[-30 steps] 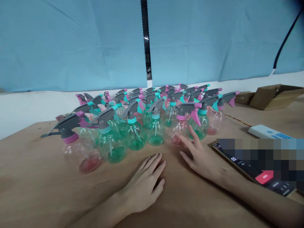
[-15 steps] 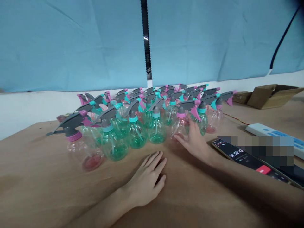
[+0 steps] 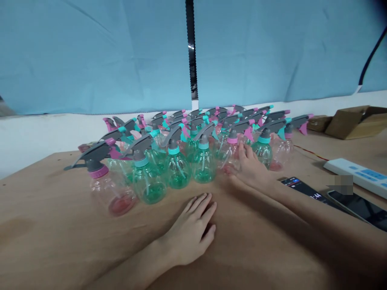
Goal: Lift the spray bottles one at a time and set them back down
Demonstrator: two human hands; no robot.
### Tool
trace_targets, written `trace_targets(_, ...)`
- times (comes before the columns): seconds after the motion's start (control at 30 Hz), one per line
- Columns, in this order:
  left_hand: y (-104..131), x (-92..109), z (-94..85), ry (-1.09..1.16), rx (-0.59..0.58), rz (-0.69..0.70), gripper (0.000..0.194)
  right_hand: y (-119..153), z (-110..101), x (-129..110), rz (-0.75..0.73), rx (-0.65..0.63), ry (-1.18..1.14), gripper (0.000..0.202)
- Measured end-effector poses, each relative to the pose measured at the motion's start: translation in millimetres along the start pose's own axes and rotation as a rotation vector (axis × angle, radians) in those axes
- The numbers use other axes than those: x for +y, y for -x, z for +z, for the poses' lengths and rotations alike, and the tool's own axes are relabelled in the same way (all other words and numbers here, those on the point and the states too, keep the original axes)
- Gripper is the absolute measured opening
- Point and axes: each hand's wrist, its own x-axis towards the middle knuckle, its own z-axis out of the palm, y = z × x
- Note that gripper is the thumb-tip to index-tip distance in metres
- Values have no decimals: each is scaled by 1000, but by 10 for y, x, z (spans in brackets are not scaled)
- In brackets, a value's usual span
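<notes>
The right hand (image 3: 249, 167) reaches forward across the desk (image 3: 45, 225) and wraps its fingers around a pink spray bottle (image 3: 231, 155) in the front row of a crowd of spray bottles (image 3: 181, 141). That bottle stands upright between a green bottle (image 3: 204, 165) on its left and another green bottle (image 3: 263, 150) on its right. The left hand (image 3: 190, 231) lies flat and open on the desk, palm down, holding nothing, just in front of the green bottles. A phone (image 3: 305, 188) lies beside the right forearm. A power strip (image 3: 356, 175) and cardboard boxes (image 3: 353, 123) sit farther right.
</notes>
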Motion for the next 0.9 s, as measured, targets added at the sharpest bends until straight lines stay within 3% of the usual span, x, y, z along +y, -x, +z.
trace_targets(0.1,-5,8,-4,-4,-8,3,49,89,19,-32,-39,110,4,79)
trace_targets(0.2,-3,16,-9,-8,-23,2,50,375,76,-125,-126,173,25,76)
trace_targets(0.33,28,-8,-16,-5,-39,-19,56,869,156,-271,-351,-41,-63,68)
trace_targets(0.43,62,-53,-32,2,-71,-57,64,1061,134,-313,-478,-228,-90,61)
trace_targets(0.6,72,-83,-64,-2,-106,-87,68,1030,11,-282,-567,-393,-86,54)
trace_targets(0.9,24,-96,-23,3,-71,-92,65,1010,-13,-292,-544,-389,-116,55)
